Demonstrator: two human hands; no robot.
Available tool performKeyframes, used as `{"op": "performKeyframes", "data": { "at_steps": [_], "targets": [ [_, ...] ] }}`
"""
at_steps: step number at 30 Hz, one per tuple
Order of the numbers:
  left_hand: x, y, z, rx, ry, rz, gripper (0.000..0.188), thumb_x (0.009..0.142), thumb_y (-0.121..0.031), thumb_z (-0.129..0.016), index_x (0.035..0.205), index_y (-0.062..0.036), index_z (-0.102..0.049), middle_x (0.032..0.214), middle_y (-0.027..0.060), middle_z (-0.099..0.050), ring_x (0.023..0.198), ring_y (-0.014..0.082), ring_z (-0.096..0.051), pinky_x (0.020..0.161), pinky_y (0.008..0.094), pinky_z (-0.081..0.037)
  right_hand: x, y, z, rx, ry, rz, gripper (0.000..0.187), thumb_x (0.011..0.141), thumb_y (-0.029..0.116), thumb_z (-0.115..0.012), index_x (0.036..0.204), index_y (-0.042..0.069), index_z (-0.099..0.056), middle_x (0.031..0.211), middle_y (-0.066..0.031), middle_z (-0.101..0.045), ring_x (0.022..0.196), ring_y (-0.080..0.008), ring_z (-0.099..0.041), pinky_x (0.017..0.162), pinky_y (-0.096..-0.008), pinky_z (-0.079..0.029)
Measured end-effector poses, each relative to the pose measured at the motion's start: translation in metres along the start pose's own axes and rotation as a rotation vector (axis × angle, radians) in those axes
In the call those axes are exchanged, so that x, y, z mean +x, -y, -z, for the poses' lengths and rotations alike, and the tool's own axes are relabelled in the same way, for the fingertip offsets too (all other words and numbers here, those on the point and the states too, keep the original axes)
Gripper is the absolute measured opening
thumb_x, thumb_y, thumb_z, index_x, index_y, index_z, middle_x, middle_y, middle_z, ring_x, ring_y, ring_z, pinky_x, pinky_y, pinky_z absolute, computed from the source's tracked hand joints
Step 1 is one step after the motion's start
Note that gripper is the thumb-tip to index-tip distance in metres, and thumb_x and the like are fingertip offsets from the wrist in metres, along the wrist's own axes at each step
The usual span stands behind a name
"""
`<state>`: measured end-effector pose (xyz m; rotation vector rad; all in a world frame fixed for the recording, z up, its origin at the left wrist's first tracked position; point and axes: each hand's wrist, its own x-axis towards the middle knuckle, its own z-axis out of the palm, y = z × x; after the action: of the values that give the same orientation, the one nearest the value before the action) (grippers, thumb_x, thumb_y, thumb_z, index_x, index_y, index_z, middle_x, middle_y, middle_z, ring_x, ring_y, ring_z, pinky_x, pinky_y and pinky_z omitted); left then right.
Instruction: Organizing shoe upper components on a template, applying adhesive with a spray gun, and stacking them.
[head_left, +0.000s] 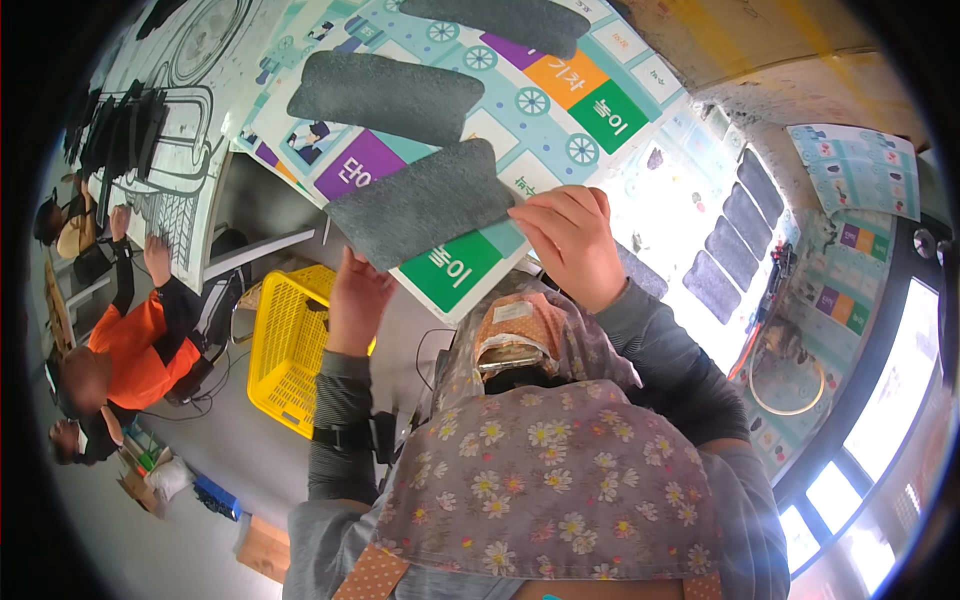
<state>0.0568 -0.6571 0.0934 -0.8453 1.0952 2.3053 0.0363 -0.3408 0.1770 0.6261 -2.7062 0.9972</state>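
Observation:
A dark grey, felt-like fabric piece (425,205) with slanted ends lies over a printed board (430,290) coloured purple, green and light blue. My right hand (575,245) pinches the piece at its right end. At its lower left corner, my left hand (360,300) has its fingers closed on the edge, with the fingertips partly hidden. Two more grey fabric pieces, one in the middle (385,97) and one farther off (505,22), rest on similar printed sheets (590,110) beyond my hands.
A yellow plastic basket (290,350) stands low at my left. Several grey pieces (735,250) lie on a bright surface at right, beside a looped hose (790,410). At far left, a person in an orange top (150,345) works at a white table (215,150) with dark strips.

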Motion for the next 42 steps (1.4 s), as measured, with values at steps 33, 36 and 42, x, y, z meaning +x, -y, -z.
{"op": "performKeyframes", "data": {
  "at_steps": [33,36,42],
  "targets": [
    [-0.044,0.011,-0.045,-0.120,-0.103,-0.387,0.018,0.096,-0.017,-0.049,0.104,-0.0029,-0.057,0.106,0.0071,-0.063,0.096,0.0173,-0.061,0.082,0.0297,-0.050,-0.043,-0.054,0.025,0.235,-0.067,0.088,0.012,0.072,0.007,-0.073,0.079,0.010,-0.063,0.086,-0.0007,-0.061,0.087,-0.0215,-0.056,0.083,-0.0349,-0.042],
    [-0.042,0.005,-0.051,-0.110,-0.097,-0.385,0.018,0.095,-0.017,-0.051,0.103,-0.0033,-0.058,0.104,0.0060,-0.064,0.095,0.0162,-0.061,0.079,0.0282,-0.050,-0.041,-0.055,0.023,0.236,-0.051,0.078,0.010,0.073,0.009,-0.071,0.079,0.012,-0.064,0.087,0.0010,-0.061,0.089,-0.0210,-0.054,0.085,-0.0347,-0.042],
    [-0.036,0.002,-0.031,0.141,-0.118,-0.458,0.042,0.082,0.011,-0.059,0.120,0.0025,-0.046,0.121,0.0133,-0.056,0.112,0.0198,-0.054,0.098,0.0321,-0.042,-0.038,-0.055,0.026,0.263,-0.011,0.058,0.015,0.073,0.009,-0.074,0.085,0.010,-0.065,0.089,-0.0011,-0.061,0.091,-0.0226,-0.055,0.086,-0.0347,-0.042]
  ]
}}
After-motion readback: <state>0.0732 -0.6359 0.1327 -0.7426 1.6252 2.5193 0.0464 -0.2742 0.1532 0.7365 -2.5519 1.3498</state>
